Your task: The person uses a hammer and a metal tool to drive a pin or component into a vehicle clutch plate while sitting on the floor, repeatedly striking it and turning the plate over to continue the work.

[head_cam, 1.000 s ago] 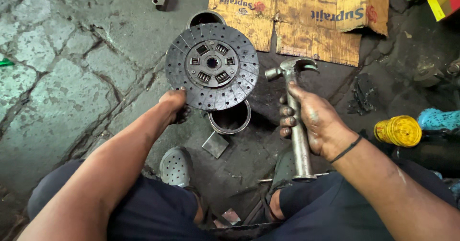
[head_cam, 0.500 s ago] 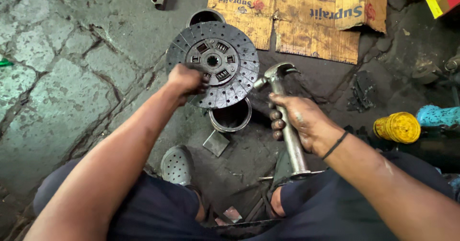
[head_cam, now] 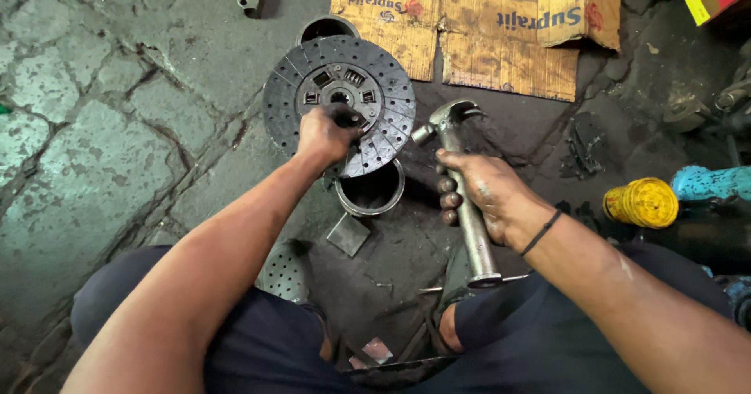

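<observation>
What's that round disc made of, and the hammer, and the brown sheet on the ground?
The round disc looks like dark metal at the hub, with a grey, grooved, riveted ring that may be a rougher lining. The hammer seems all steel: grey, dull shine on head and handle. The brown sheet looks like cardboard, creased and torn at the edges. The left hand touches the disc; the right hand grips the hammer.

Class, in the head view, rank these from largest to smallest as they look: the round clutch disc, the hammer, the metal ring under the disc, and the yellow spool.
1. clutch disc
2. hammer, long but thin
3. metal ring and yellow spool: look alike, and the ring is partly hidden, so unranked.
</observation>
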